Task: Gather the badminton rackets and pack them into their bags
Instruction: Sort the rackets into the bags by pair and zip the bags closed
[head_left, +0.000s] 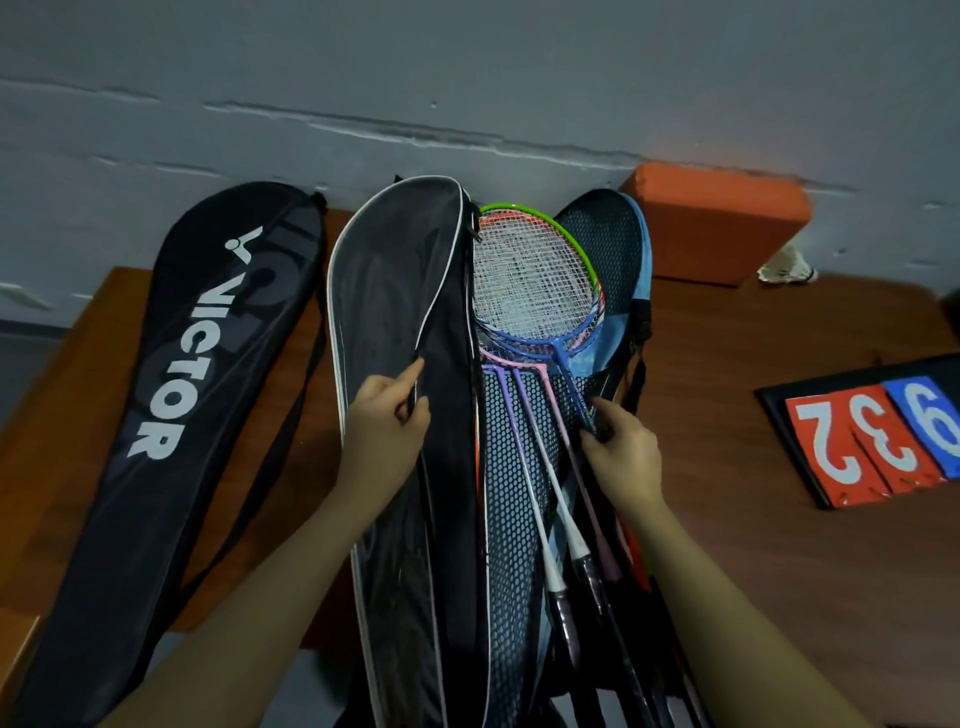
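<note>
A brown wooden table (779, 519) filled the lower part of the head view, pushed against a grey painted wall (467, 78) that ran cracked across the top of the frame. At upper right an orange block (719, 228) sat against the wall with a white shuttlecock (787, 267) just beside it, and at the right edge lay a flip scoreboard (872, 441) with red and blue number cards. At left a closed black Victor bag (171, 415) lay flat. In the centre an open racket bag (519, 519) lay spread, its black flap (395, 291) folded over to the left, its mesh-lined half underneath. The rackets (535, 291) lay stacked in that half, heads near the wall, shafts running down toward the bottom of the frame. My left hand (387, 421) pinched the edge of the flap, and my right hand (618, 447) had its fingers curled round the shafts at centre right. I judged I was settling the rackets before closing. To do that well, I would press the shafts together so the heads nest inside the bag's outline, keep the handles clear of the zip line, then bring the flap over evenly without snagging the strings.
</note>
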